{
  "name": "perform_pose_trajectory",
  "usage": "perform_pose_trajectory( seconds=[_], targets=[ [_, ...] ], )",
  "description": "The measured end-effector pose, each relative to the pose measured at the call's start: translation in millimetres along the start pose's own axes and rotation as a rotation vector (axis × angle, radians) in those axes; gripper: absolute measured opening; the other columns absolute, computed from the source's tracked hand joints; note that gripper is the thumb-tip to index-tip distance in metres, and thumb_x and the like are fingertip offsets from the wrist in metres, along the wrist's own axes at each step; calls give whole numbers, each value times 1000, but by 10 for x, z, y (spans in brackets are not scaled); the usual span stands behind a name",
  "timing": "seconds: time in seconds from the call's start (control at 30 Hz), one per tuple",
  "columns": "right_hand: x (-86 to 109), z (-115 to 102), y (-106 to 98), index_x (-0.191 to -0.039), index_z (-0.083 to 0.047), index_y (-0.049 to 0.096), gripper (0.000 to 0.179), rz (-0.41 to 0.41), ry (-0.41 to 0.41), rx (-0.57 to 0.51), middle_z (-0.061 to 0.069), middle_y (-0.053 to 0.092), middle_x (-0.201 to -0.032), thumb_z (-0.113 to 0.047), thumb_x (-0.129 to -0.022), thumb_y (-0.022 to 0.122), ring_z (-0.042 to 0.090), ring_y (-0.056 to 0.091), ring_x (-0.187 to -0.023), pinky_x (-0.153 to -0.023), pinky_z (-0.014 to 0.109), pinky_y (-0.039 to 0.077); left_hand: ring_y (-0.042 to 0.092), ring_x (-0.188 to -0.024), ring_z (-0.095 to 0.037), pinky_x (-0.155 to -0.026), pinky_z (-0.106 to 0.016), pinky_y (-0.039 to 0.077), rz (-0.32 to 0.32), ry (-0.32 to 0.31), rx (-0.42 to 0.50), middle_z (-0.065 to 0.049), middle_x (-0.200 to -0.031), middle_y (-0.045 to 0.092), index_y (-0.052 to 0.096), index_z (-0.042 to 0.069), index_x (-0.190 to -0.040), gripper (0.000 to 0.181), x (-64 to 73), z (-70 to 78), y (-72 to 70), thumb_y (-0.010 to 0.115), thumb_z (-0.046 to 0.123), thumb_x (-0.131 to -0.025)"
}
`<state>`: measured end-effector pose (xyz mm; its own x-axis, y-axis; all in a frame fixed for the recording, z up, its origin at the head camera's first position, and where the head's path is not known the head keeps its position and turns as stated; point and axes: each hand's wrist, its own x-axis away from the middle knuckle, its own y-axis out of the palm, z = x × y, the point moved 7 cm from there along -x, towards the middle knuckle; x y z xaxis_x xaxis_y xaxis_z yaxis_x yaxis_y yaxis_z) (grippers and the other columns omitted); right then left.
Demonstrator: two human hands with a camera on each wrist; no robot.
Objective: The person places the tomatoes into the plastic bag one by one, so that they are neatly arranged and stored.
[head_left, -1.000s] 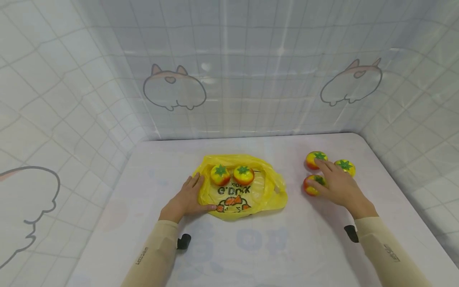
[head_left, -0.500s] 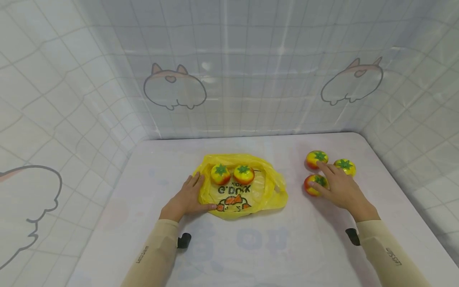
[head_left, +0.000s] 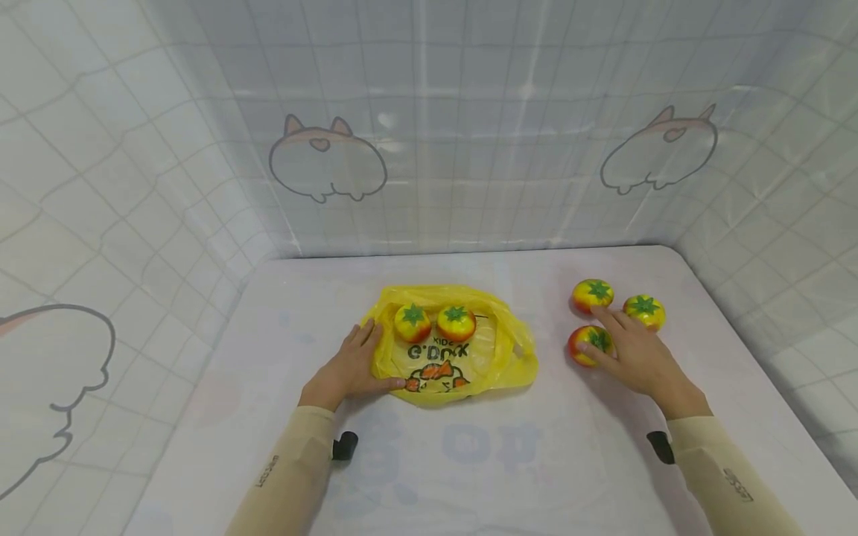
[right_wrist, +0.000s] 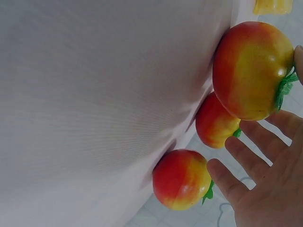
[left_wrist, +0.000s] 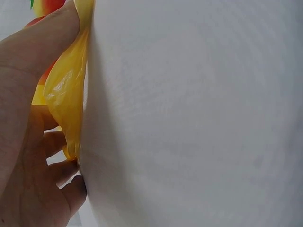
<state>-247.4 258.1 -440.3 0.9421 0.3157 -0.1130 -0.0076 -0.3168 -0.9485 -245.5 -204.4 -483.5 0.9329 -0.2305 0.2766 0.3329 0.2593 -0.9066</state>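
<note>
1. Head view: five toy fruits are counted on the worktop (head_left: pixel 469 484). A left bagged fruit (head_left: pixel 412 324) and a right bagged fruit (head_left: pixel 456 324) are ringed by the raised edge of one yellow bag (head_left: pixel 479 361). Three are grouped at the right: a near fruit (head_left: pixel 585 348), a far fruit (head_left: pixel 591 295) and a rightmost fruit (head_left: pixel 646 310).
2. Same view: the bag's left side is touched by the left hand (head_left: pixel 346 372), its fingers spread; the near fruit is partly covered by the right hand (head_left: pixel 641 361).
3. Left wrist view: loosely extended fingers are seen beside the film; no firm grip is shown.
4. Right wrist view: the fingers are held wide, no fruit enclosed. Reaching for the near fruit appears to be in hand; closing round it seems called for.
</note>
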Motion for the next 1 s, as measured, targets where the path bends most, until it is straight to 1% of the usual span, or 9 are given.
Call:
perform_pose_trajectory(
  seconds=[0.1, 0.2, 0.43, 0.6, 0.77, 0.87, 1.0],
  targets=[
    [27, -2, 23, -156, -2, 39, 78, -16, 7, -21, 29, 45, -151, -50, -100, 63, 54, 38, -138, -109, 72, 36, 4, -157, -45, -121, -65, 25, -4, -3, 5, -17, -173, 5, 15, 6, -165, 127, -4, -1, -1, 73, 76, -77],
    [51, -1, 51, -156, -2, 39, 77, -37, 19, -37, 29, 42, -153, -49, -100, 63, 53, 37, -140, -110, 72, 34, 4, -157, -46, -120, -66, 25, -5, -6, 9, -17, -173, 5, 15, 6, -165, 127, -3, 0, -7, 73, 76, -77],
    [112, -12, 95, -153, -2, 44, 76, -86, 29, -90, 26, 44, -153, -51, -99, 64, 49, 39, -140, -112, 71, 34, 4, -157, -46, -121, -65, 25, -6, -7, 8, -17, -173, 5, 14, 6, -165, 127, -1, -1, 1, 74, 75, -77],
    [152, -19, 104, -154, -1, 42, 78, -99, 31, -116, 24, 46, -152, -51, -98, 65, 47, 44, -138, -112, 68, 36, 5, -157, -46, -120, -66, 26, -1, -10, 9, -18, -172, 5, 13, 6, -165, 129, 6, -9, -1, 73, 77, -76],
    [177, 6, 145, -156, -1, 37, 88, -124, 66, -138, 25, 48, -150, -55, -94, 68, 46, 49, -133, -110, 68, 39, 7, -157, -47, -120, -66, 25, 5, -8, 9, -20, -172, 6, 13, 4, -165, 129, 1, -8, -2, 72, 78, -76],
    [177, 19, 187, -159, -2, 34, 95, -148, 91, -152, 25, 49, -149, -56, -91, 73, 45, 49, -132, -110, 68, 39, 5, -157, -46, -121, -66, 25, 2, -10, 11, -19, -172, 6, 13, 5, -165, 129, -1, -9, -3, 73, 77, -77],
    [170, 18, 226, -160, -2, 32, 99, -161, 99, -152, 25, 49, -148, -55, -89, 76, 45, 51, -131, -109, 68, 40, 3, -158, -44, -121, -65, 25, 1, -12, 6, -17, -173, 4, 12, 6, -166, 129, -12, -19, 1, 72, 78, -76]
  ],
)
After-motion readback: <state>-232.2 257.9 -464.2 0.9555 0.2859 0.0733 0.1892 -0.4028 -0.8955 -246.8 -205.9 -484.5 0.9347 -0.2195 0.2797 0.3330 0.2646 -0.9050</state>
